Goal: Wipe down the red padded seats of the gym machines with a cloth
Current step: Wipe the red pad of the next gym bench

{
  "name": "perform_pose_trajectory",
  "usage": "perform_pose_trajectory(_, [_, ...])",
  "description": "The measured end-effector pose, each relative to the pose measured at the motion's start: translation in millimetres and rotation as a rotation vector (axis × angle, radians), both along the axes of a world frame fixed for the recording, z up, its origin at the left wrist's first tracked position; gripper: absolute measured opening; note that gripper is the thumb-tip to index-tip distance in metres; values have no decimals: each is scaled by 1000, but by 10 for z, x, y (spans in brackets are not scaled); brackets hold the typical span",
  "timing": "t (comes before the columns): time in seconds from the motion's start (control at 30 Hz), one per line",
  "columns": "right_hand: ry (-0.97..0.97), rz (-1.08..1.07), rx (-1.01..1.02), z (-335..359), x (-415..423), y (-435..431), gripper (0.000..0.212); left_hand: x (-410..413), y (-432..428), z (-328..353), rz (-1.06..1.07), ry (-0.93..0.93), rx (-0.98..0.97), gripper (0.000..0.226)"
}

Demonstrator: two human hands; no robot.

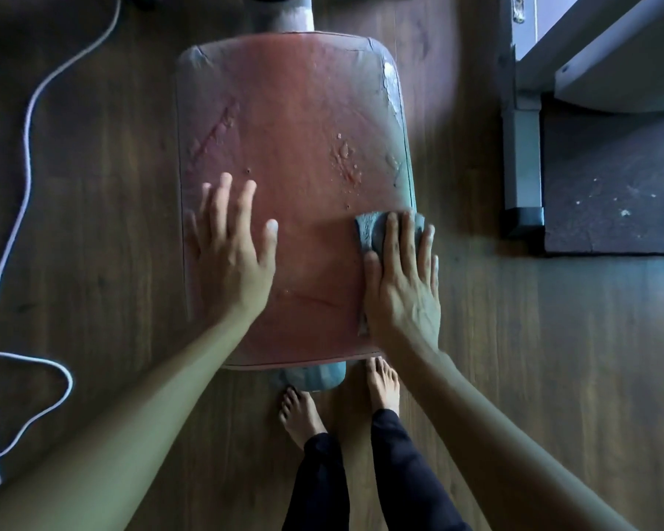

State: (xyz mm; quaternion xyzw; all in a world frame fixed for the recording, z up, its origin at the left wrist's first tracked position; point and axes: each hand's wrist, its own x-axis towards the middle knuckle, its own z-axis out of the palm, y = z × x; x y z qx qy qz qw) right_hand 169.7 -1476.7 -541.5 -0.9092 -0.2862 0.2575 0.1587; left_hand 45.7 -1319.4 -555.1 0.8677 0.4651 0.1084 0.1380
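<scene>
A worn red padded seat (303,147) fills the middle of the head view, with scuffs and peeling patches on its surface. My left hand (234,247) lies flat on its near left part, fingers straight and spread. My right hand (403,277) presses a small grey cloth (372,231) flat against the seat's near right edge, fingers straight over the cloth. Most of the cloth is hidden under that hand.
A grey post (288,13) holds the seat at the far end. A white cord (24,155) snakes over the dark wooden floor on the left. A grey metal frame leg (522,162) and a dark mat (614,185) stand at the right. My bare feet (299,412) are just below the seat.
</scene>
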Motion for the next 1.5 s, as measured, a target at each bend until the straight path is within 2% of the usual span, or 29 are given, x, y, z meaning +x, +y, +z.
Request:
perform_pose_trajectory(0.23, [33,-22,147,-80,600,547,55,-70,61,-123,-19,164,66,57])
perform_pose_trajectory(0.33, [53,14,168,-40,510,388,53,-40,56,-112,-14,167,76,57])
perform_pose_trajectory(0.47, [83,72,101,31,384,121,52,-40,50,-94,-7,163,62,57])
perform_pose_trajectory(0.63, [86,-100,166,-93,633,588,53,-43,53,-110,-13,186,76,56])
perform_pose_trajectory(0.83, [26,77,54,-7,219,5,54,-49,58,-87,-17,183,44,57])
perform_pose_trajectory(1.07, [-26,62,134,-116,724,706,53,-59,57,-91,-29,167,62,57])
perform_pose_trajectory(1.17, [-32,81,143,-93,592,523,51,-56,62,-89,-23,154,45,56])
perform_pose_trajectory(1.3, [-93,218,62,-29,214,17,51,-47,59,-86,-17,162,36,57])
perform_pose_trajectory(1.5, [-168,288,46,-96,477,548,50,-44,62,-89,-21,166,52,57])
